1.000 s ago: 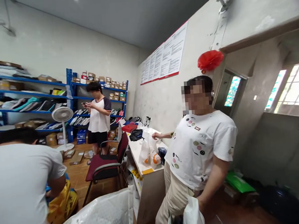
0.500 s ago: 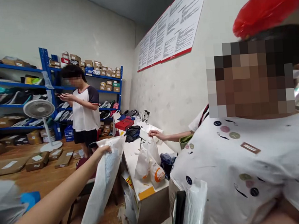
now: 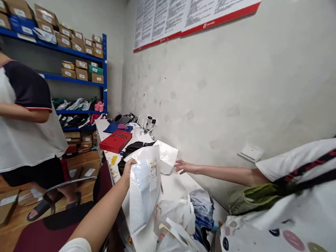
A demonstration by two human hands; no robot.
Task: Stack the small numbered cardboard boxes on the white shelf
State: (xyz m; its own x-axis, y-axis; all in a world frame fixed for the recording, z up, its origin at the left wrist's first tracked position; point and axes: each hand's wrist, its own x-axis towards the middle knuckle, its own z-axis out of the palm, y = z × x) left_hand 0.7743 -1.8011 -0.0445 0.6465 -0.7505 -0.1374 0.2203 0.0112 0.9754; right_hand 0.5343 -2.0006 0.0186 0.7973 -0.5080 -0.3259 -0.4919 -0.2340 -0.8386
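White bubble mailer [image 3: 144,198] looks light, floppy and kinda slick, so pinch its upper edge, where the left hand [image 3: 128,170] is clamped; right hand's out of view.

My left hand [image 3: 128,171] swung white padded plastic mailer [image 3: 145,191] from over maroon chair [image 3: 45,238] to over long white table [image 3: 173,183]. Mailer, nearly edge-on half second ago, now turns broad labelled face to me. Person in dark-sleeved white shirt [image 3: 24,132] now farther out toward 9 o'clock; second person's cartoon-printed white shirt [image 3: 262,234] lower, at 4 o'clock. White pedestal fan gone from view.
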